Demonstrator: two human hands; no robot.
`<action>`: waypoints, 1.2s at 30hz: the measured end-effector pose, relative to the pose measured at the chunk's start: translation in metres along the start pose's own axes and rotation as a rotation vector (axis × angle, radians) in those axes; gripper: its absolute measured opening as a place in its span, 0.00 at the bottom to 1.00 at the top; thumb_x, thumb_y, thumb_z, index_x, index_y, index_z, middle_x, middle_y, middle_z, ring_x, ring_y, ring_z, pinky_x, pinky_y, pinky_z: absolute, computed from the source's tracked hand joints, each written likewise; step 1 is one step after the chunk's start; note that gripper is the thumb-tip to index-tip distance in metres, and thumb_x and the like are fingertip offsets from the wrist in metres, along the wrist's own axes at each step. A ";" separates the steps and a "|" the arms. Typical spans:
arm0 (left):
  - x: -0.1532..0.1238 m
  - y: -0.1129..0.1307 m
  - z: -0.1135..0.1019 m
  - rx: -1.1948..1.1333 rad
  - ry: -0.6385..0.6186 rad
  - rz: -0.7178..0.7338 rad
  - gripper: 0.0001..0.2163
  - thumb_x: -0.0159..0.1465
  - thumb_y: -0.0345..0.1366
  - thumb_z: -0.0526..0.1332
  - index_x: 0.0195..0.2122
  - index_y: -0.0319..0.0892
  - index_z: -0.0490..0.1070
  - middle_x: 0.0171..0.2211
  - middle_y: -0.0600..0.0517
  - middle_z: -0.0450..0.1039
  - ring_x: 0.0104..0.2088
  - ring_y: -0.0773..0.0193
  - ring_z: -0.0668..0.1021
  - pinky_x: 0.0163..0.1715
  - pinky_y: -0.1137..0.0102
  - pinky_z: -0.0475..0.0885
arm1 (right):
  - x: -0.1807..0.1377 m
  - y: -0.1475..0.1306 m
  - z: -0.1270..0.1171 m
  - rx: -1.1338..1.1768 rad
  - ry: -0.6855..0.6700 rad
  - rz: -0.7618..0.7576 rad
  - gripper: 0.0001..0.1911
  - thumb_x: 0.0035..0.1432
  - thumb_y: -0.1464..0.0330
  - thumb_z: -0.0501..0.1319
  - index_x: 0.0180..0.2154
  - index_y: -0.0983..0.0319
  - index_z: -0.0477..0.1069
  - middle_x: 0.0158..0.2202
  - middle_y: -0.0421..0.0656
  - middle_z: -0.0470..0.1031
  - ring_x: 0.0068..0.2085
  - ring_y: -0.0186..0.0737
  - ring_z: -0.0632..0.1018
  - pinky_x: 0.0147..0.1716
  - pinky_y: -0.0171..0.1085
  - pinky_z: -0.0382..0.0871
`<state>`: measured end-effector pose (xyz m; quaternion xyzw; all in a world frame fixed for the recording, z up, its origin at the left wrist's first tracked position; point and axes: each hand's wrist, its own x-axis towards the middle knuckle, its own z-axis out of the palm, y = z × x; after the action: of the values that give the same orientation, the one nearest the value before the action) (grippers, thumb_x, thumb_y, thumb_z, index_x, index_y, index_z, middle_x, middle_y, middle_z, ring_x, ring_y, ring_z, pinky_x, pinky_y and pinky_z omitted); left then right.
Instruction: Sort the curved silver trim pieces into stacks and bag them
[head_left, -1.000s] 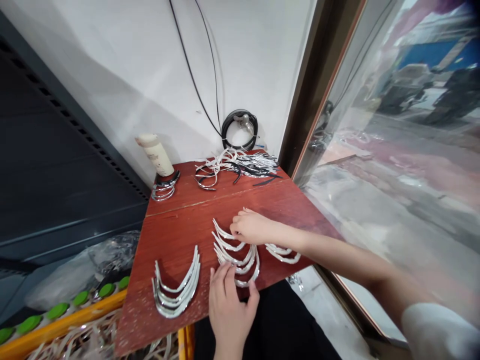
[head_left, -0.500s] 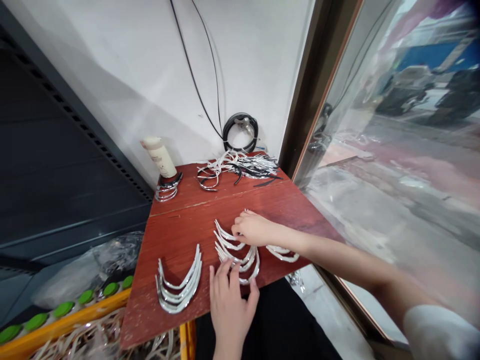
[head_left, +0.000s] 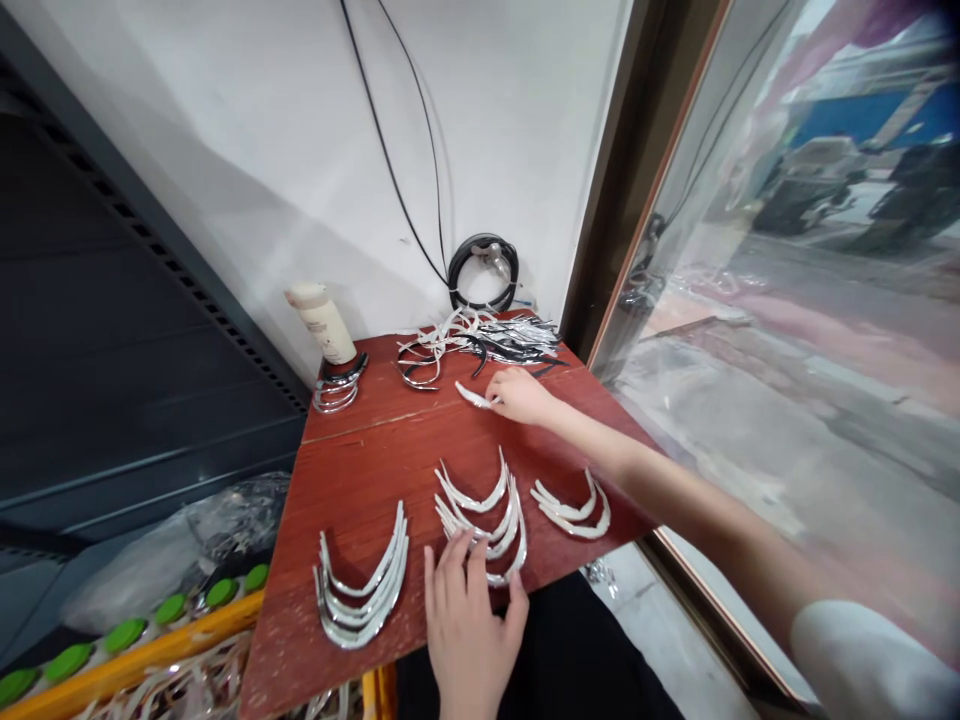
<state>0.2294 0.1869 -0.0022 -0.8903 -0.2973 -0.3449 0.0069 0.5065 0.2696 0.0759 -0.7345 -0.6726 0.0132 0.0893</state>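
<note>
My right hand [head_left: 517, 395] is pinched around a curved white headband [head_left: 472, 397], held over the middle of the red-brown board; my fingers hide part of the band. My left hand [head_left: 472, 620] lies palm down at the board's near edge, fingers spread. Its fingertips touch or nearly touch the middle group of white-and-silver headbands [head_left: 517, 515], nested in U shapes. To the left lies another nested group of headbands [head_left: 360, 630], and a smaller group of headbands [head_left: 581, 527] lies on the right.
The red-brown board [head_left: 360, 465] abuts a white wall. At its back are a cream bottle [head_left: 326, 325] above shiny bands [head_left: 335, 397], a pile of black and silver strips [head_left: 517, 338] and coiled black cable [head_left: 455, 290]. A yellow crate [head_left: 180, 640] is lower left; glass [head_left: 720, 330] is right.
My right hand has moved from the middle headbands up toward the back of the board, now with a white headband in it. My left hand stays nearly in place.
</note>
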 end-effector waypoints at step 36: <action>-0.017 0.007 -0.010 -0.045 -0.003 0.076 0.15 0.63 0.30 0.61 0.52 0.41 0.67 0.50 0.45 0.73 0.55 0.57 0.74 0.58 0.53 0.69 | -0.173 -0.099 0.028 0.307 0.164 -0.107 0.15 0.67 0.68 0.55 0.53 0.52 0.71 0.57 0.42 0.71 0.62 0.44 0.65 0.66 0.57 0.49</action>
<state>0.2171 0.1698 -0.0032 -0.9014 -0.2553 -0.3497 -0.0003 0.3885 0.1094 0.0454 -0.6741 -0.6913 0.0511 0.2553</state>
